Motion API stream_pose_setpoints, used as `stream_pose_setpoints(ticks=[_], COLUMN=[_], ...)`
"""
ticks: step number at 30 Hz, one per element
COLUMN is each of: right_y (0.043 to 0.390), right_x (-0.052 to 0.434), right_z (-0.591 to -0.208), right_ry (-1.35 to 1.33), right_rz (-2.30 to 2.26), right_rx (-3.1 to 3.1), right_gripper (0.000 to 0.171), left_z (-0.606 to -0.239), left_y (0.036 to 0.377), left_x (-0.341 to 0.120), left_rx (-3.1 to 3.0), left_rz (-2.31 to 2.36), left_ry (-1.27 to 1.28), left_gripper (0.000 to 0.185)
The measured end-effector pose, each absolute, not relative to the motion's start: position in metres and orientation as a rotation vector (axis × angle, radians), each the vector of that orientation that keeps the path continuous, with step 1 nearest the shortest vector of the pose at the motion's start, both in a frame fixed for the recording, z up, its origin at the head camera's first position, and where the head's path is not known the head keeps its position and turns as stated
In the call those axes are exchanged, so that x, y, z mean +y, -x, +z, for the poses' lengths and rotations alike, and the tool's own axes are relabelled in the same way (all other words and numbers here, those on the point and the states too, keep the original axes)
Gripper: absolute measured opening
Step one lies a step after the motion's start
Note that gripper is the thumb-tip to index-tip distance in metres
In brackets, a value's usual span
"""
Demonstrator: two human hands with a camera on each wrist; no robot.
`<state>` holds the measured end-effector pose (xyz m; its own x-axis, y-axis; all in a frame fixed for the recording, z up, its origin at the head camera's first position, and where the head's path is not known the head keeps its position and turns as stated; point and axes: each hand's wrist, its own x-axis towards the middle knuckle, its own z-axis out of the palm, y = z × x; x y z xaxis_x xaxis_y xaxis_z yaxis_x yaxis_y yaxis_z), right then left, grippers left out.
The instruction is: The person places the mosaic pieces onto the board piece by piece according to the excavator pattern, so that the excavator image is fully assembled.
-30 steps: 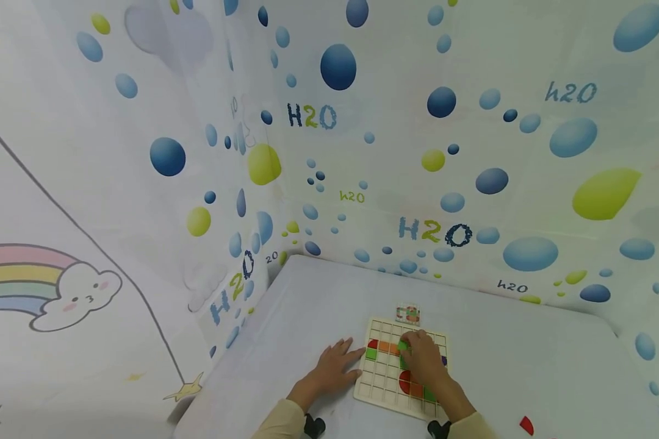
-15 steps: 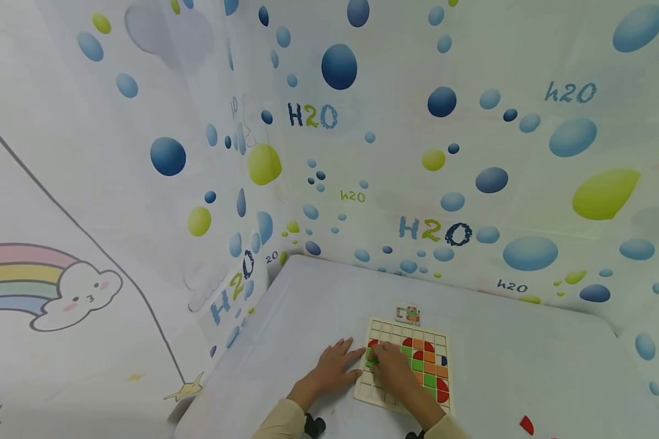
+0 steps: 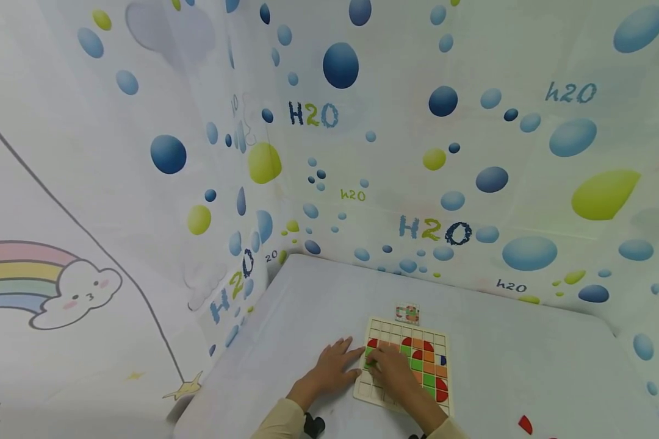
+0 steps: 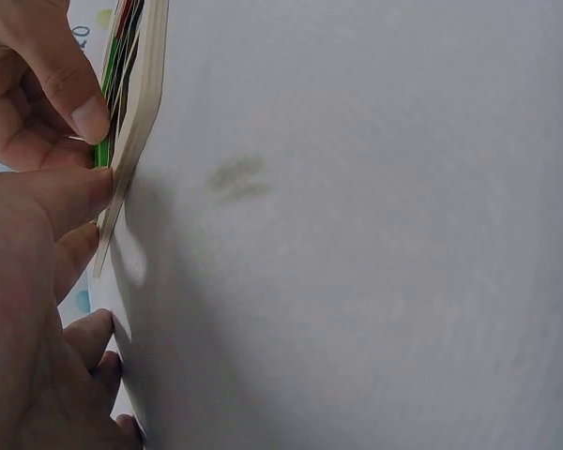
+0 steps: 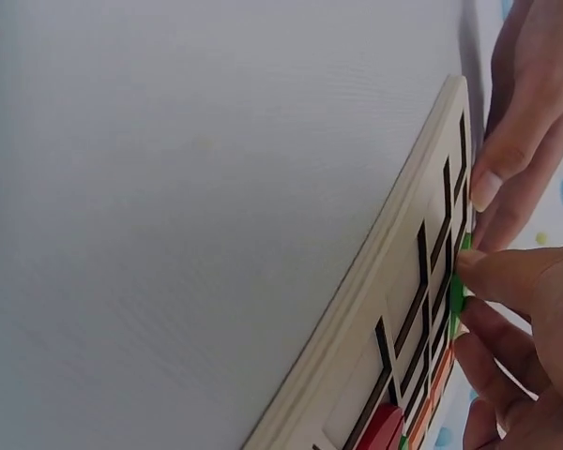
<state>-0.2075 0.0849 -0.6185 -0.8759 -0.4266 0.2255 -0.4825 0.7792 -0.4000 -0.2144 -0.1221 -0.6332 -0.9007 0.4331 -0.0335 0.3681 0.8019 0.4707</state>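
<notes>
A pale wooden grid board point(image 3: 403, 369) lies flat at 6 o'clock on the white surface point(image 3: 527, 360). Its right half already carries flat, glossy red, orange and green tiles, squares and quarter-rounds; most cells along the top row and lower left are bare. The right hand point(image 3: 392, 369) pinches a thin green tile point(image 5: 457, 291) between fingertips at the board's left edge, at 9 o'clock of the grid. The left hand point(image 3: 332, 369) lies flat with straight fingers touching that edge. A loose red piece point(image 3: 525, 424) sits at 4 o'clock, a small pattern card point(image 3: 407, 314) at 12.
</notes>
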Motion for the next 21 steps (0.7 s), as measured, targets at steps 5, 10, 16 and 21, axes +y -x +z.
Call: stream_pose_setpoints(ticks=[5, 10, 16, 21], right_y=[0.2078, 0.2081, 0.207, 0.2035], right_x=[0.0857, 0.0859, 0.0866, 0.09], right_z=[-0.6208, -0.6245, -0.6241, -0.6166], right_ry=[-0.705, -0.725, -0.747, -0.686], right_rz=[0.706, 0.757, 0.768, 0.811], right_rx=[-2.856, -2.854, -2.836, -2.832], right_gripper=[0.014, 0.014, 0.015, 0.013], left_z=[-0.6338, -0.6337, -0.6336, -0.6341], left_y=[0.2149, 0.2141, 0.2128, 0.2137], left_x=[-0.1224, -0.1219, -0.1215, -0.1227], left_rx=[2.836, 2.843, 2.846, 2.844], left_rz=[0.73, 0.718, 0.709, 0.724], left_ry=[-0.647, -0.642, -0.636, -0.641], left_gripper=[0.055, 0.055, 0.055, 0.055])
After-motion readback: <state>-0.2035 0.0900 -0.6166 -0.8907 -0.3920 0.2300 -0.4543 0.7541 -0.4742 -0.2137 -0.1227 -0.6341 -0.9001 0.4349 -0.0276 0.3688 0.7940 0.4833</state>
